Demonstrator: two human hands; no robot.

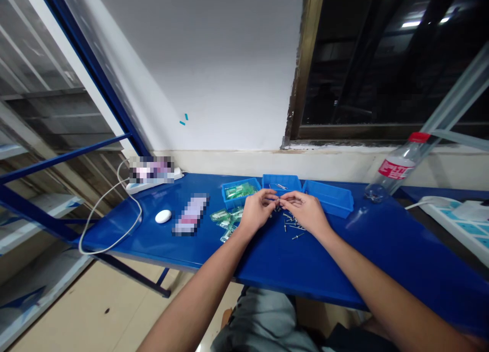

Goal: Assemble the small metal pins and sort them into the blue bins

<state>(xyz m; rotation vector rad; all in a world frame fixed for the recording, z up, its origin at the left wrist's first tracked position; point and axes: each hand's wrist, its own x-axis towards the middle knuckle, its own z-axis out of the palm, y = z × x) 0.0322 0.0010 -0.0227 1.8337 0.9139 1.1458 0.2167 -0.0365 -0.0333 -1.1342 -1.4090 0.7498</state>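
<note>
My left hand [257, 209] and my right hand [305, 211] meet over the blue table [344, 260], fingertips pinched together on a small metal part [278, 203] too small to name. Several loose metal screws or pins [293, 225] lie on the table just under and in front of my right hand. Small green packets [225, 221] lie by my left hand. Behind my hands stand three blue bins: the left bin [240, 191] holds green packets, the middle bin [281, 182] holds a few metal pieces, and the right bin [329, 197] shows nothing inside.
A clear plastic bottle [395, 169] with red cap and label leans against the wall at right. A white power strip [456, 222] lies far right. A white oval object [163, 216], a white cable [110, 209] and blurred items lie at left. Blue shelving [46, 163] stands left.
</note>
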